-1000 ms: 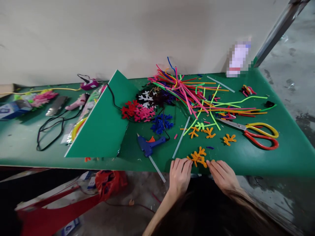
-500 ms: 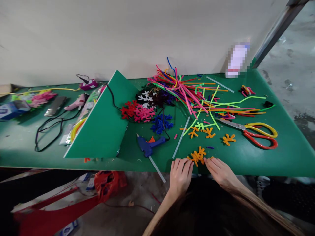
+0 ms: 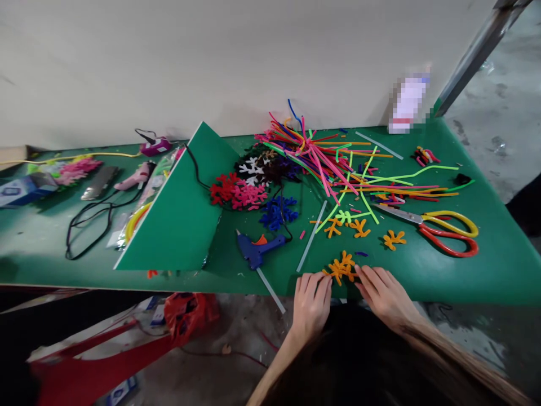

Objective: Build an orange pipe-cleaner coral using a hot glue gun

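Note:
Close to the table's front edge, my left hand (image 3: pixel 311 296) pinches the left side of a branched orange pipe-cleaner shape (image 3: pixel 340 267). My right hand (image 3: pixel 384 292) has its fingertips closed on the right end of the same shape. Hair covers part of both forearms. Beyond the hands lie smaller orange pipe-cleaner pieces (image 3: pixel 359 228), with a tiny purple offcut (image 3: pixel 361 254) nearer. A blue glue gun (image 3: pixel 257 251) with a glue stick in it rests to the left. Scissors (image 3: pixel 448 232) with red and yellow handles lie open on the right.
Loose pipe cleaners (image 3: pixel 315 155) pile up at the back of the green table (image 3: pixel 499 273). Finished-looking branched shapes (image 3: pixel 249 194) in several colours sit left of them. A leaning green board (image 3: pixel 169 231) separates a pink glue gun (image 3: pixel 135 176) and cords. A blurred-out panel (image 3: pixel 406 104) stands against the wall.
My right hand has shifted slightly right and up, and the orange branch at its fingertips shows more. My left hand keeps its pinch. At the far right, a dark shape has come into view.

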A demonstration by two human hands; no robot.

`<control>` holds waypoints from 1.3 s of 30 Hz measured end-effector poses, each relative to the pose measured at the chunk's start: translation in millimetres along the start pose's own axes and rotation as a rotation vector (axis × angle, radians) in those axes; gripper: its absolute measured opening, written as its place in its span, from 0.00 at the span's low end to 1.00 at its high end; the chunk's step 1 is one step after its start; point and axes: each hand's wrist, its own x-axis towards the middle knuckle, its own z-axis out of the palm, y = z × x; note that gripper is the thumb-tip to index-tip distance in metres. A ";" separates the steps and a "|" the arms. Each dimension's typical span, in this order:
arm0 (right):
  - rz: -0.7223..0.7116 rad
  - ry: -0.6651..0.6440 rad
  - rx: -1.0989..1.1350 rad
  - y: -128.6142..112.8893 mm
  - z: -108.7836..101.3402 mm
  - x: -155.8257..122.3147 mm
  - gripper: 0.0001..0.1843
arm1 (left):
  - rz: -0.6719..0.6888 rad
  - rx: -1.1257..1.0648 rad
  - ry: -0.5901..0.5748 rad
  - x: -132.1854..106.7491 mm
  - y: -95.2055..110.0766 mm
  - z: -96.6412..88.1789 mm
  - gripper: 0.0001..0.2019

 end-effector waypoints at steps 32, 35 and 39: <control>0.181 0.246 0.232 29.0 -16.4 26.5 0.23 | -0.093 -0.232 0.030 2.4 -1.1 -19.2 0.13; 0.255 0.215 0.169 49.5 -17.0 45.8 0.13 | -0.117 -0.253 0.088 9.3 -4.9 -26.1 0.14; 0.409 -0.007 0.171 60.6 -4.1 67.4 0.12 | -0.140 -0.263 0.122 14.9 -4.0 -27.3 0.15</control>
